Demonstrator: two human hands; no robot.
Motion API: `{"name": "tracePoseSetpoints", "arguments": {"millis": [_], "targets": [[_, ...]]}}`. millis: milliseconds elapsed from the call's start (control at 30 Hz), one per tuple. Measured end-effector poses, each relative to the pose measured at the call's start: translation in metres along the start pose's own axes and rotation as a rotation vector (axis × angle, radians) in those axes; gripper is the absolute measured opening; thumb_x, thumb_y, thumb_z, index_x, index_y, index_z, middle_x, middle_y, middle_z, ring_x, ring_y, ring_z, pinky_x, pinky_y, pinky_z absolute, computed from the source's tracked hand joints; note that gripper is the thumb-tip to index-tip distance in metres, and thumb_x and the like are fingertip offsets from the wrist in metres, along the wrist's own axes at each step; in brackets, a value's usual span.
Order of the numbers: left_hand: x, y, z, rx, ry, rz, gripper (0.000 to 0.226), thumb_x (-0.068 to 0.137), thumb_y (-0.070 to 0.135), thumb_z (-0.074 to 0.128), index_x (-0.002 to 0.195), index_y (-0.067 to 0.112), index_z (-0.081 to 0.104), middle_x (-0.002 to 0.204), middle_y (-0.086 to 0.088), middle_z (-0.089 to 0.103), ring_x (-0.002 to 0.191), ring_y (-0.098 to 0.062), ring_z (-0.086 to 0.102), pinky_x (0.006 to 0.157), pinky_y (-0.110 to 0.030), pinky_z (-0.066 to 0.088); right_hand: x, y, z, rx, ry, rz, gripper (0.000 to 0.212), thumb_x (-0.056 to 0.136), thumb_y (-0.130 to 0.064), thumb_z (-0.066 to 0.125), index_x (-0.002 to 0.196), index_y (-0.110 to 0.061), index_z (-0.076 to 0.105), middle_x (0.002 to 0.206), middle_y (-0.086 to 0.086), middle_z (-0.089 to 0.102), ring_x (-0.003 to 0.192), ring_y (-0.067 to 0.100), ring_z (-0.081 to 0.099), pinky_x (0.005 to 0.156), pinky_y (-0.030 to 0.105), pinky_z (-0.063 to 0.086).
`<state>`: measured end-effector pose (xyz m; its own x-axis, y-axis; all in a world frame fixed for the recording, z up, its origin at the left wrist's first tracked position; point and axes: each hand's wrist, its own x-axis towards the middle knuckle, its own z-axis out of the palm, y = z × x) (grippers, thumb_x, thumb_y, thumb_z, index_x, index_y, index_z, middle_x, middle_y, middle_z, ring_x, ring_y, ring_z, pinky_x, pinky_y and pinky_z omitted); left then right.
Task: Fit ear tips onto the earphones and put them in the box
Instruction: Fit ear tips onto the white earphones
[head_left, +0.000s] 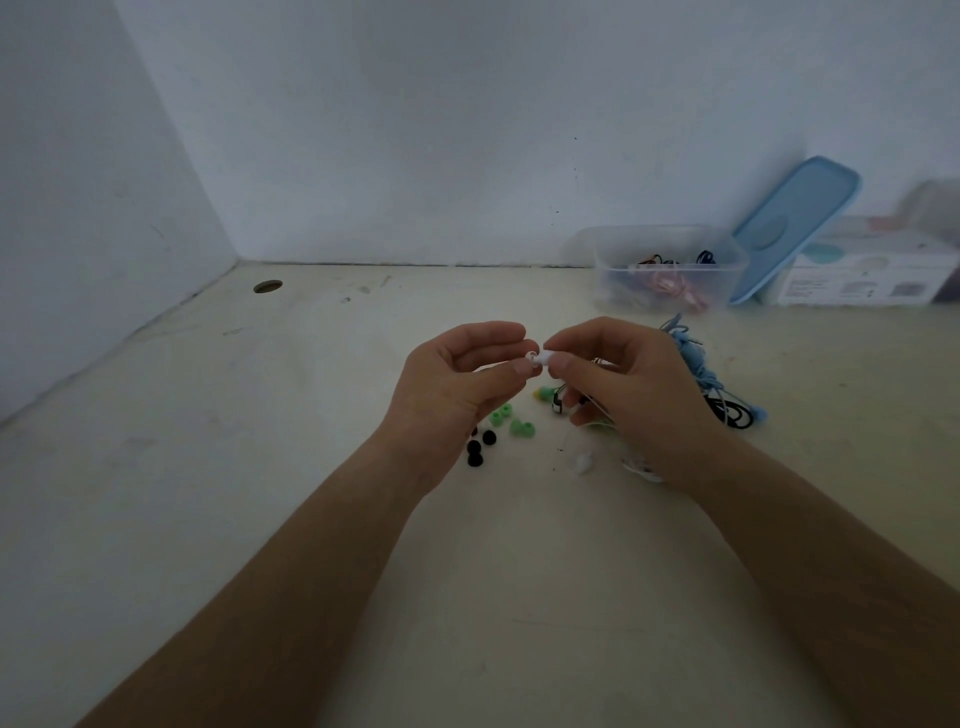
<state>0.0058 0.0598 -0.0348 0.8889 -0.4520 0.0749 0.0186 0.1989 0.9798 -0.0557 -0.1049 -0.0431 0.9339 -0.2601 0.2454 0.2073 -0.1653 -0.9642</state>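
Observation:
My left hand (457, 387) pinches a small white ear tip (532, 358) between thumb and forefinger. Facing it, my right hand (628, 395) pinches a white earphone bud (549, 356), and the two pieces meet above the table. The bud's white cable (641, 467) trails under my right palm. Green ear tips (511, 420) and black ear tips (480, 447) lie on the table below my hands, and a white ear tip (583, 461) sits nearer me. The clear plastic box (670, 270) stands at the back right with coloured earphones inside.
A blue lid (795, 228) leans on a white carton (862, 275) right of the box. Blue earphones (696, 358) and black earphones (735, 413) lie tangled behind my right hand. A yellow-tipped bud (545, 395) lies under my fingers. A round hole (268, 286) marks the table's far left.

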Motion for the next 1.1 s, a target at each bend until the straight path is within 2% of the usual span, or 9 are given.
{"name": "tracePoseSetpoints", "arguments": {"millis": [333,600,767,967,1100], "targets": [[-0.0012,0.0008,-0.0022,0.051,-0.008,0.012,0.026,0.085,-0.005,0.068,0.107,0.009,0.069,0.101,-0.009,0.076,0.097,-0.024,0.073,0.086,-0.028,0.057,0.0007,0.0005,-0.0002,-0.029,0.023,0.004,0.007,0.089,-0.019,0.073,0.095,-0.016,0.074,0.083,0.009,0.072,0.064,0.017,0.066,0.06,0.029,0.059],[-0.0016,0.0018,-0.0026,0.054,-0.012,0.013,0.024,0.084,-0.004,0.069,0.105,0.008,0.069,0.099,-0.011,0.076,0.093,-0.025,0.074,0.081,-0.027,0.058,0.0,-0.0018,-0.0017,-0.025,0.001,0.01,0.01,0.088,-0.018,0.074,0.097,-0.013,0.075,0.081,0.008,0.073,0.063,0.015,0.065,0.06,0.027,0.057],[-0.0013,0.003,-0.0052,0.073,-0.048,0.011,0.025,0.082,-0.004,0.071,0.103,0.009,0.069,0.098,-0.01,0.076,0.093,-0.025,0.074,0.08,-0.028,0.057,0.0009,-0.0025,-0.0043,-0.027,-0.028,0.001,0.009,0.088,-0.018,0.074,0.096,-0.019,0.078,0.081,0.003,0.075,0.065,0.014,0.065,0.062,0.026,0.056],[-0.0006,0.0026,-0.0086,0.129,-0.074,0.016,0.023,0.08,-0.002,0.073,0.101,0.01,0.071,0.097,-0.015,0.075,0.094,-0.029,0.073,0.08,-0.029,0.056,0.0024,-0.0011,-0.0069,-0.007,-0.085,0.016,0.01,0.087,-0.016,0.074,0.095,-0.02,0.079,0.08,0.008,0.074,0.066,0.015,0.064,0.063,0.027,0.055],[-0.0015,0.0028,-0.0077,0.139,-0.077,0.013,0.029,0.07,0.009,0.079,0.098,0.011,0.072,0.096,-0.014,0.075,0.093,-0.027,0.073,0.078,-0.027,0.057,0.0022,-0.0012,-0.0084,-0.009,-0.119,0.01,0.01,0.087,-0.015,0.074,0.094,-0.021,0.079,0.078,0.008,0.074,0.066,0.015,0.063,0.062,0.026,0.054]]}}
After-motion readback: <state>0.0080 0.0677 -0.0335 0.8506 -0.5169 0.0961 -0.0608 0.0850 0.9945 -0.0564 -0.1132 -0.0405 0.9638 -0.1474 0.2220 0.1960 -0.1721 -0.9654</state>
